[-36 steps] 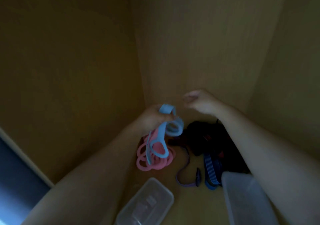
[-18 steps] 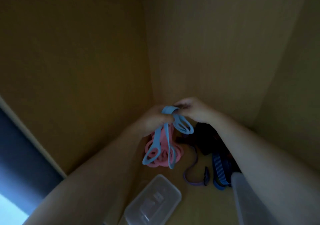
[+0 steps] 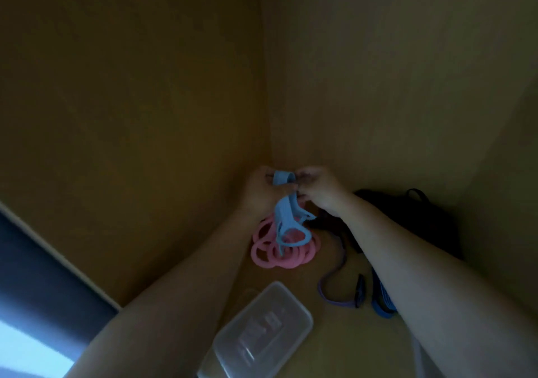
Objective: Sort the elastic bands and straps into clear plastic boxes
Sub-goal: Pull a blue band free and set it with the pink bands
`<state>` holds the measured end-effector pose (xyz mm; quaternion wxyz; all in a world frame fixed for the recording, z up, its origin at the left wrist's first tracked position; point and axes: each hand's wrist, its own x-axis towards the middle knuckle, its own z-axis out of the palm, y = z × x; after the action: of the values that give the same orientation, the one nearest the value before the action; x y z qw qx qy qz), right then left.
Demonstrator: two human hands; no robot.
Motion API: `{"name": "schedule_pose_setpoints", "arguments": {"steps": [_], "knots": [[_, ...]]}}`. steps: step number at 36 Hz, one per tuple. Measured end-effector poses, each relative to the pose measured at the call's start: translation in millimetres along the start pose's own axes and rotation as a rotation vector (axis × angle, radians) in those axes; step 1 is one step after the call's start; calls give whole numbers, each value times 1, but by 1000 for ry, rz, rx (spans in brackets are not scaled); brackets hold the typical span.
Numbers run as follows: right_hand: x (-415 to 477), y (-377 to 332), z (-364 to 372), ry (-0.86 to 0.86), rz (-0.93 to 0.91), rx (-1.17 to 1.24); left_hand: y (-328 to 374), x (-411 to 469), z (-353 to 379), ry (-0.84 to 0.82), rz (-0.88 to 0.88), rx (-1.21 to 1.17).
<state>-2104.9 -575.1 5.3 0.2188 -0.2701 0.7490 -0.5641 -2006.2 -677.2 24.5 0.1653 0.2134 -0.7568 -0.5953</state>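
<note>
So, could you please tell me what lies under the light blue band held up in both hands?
A heap of pink bands lies beneath the light blue band, which the left hand and right hand grip. Its hanging loops cover part of the heap.

The plastic box (image 3: 262, 331) lay nearest the person. Behind the box sat a pile of bands (image 3: 279, 257). Above that pile, the left hand (image 3: 257, 193) and right hand (image 3: 320, 188) together held a looped band (image 3: 286, 217). Right of the box lay a thin strap (image 3: 343, 258), farther right a wide strap (image 3: 381, 309), and behind-right a strap heap (image 3: 431, 226).
</note>
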Motion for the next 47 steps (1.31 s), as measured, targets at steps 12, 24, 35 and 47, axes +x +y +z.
{"name": "schedule_pose_setpoints", "arguments": {"steps": [12,24,35,47], "knots": [[42,50,7,-54,85,13,-49,58,17,175,-63,186],[30,90,-34,58,189,-77,-85,95,36,95,29,619],[2,80,-70,136,194,-207,-75,76,49,53,255,749],[-94,78,-112,227,234,-524,-77,-11,108,-415,365,629]]}}
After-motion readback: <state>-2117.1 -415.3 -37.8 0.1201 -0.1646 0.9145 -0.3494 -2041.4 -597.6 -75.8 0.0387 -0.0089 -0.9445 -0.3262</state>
